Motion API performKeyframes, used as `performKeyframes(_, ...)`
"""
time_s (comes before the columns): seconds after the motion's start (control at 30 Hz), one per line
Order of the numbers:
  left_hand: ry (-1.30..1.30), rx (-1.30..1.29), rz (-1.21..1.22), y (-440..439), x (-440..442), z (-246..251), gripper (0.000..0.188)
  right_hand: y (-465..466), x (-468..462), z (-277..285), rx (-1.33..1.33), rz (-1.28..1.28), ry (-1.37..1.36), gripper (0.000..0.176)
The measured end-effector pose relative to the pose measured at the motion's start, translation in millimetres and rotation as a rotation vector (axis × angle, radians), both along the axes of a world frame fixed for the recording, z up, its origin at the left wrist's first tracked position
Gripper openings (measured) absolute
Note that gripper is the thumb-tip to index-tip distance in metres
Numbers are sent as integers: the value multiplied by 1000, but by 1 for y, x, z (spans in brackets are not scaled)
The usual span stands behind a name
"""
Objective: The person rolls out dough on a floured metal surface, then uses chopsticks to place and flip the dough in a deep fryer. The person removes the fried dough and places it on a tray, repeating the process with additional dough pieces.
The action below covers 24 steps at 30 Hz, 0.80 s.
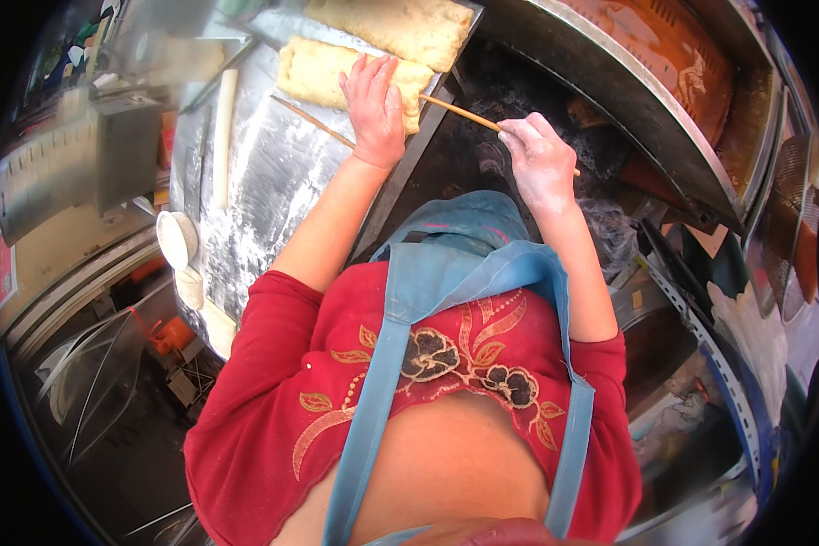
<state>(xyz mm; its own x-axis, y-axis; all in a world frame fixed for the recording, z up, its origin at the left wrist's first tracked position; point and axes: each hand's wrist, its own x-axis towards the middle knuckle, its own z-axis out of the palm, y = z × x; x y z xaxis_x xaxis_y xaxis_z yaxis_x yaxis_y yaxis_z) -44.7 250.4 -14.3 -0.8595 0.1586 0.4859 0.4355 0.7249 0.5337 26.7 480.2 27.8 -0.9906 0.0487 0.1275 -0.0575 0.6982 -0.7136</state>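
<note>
My left hand rests palm down on a slab of puffy, yellowish dough, near its right end. Dusted with flour, my right hand grips a long wooden stick. The tip of that stick meets the slab's right edge; whether it goes under the dough is hidden. A second thin stick lies on the floured metal worktop below the slab, its near end by my left wrist. Behind is another dough slab, reaching the worktop's right edge.
A pale rolling pin lies on the worktop's left side, with a round white bowl at its rim. To the right stands a metal vat with reddish-brown liquid. Mesh strainers hang at the far right.
</note>
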Motion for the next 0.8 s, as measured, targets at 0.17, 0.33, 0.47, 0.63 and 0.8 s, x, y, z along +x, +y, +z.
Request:
performKeyframes(0.17,2,-9,1,0,0,-3,37,-12,-1,-6,-45,-13,37,11)
performKeyframes(0.33,-1,-15,1,3,2,-2,38,-36,-27,-20,-56,29,54,12)
performKeyframes(0.47,9,-75,30,9,6,-5,40,-38,-37,-26,-72,85,94,13)
performKeyframes(0.63,3,-147,50,10,7,-12,39,-14,-21,-22,-75,123,0,10)
performKeyframes(0.8,11,-175,50,10,6,-14,38,2,-12,-19,-105,125,-20,14)
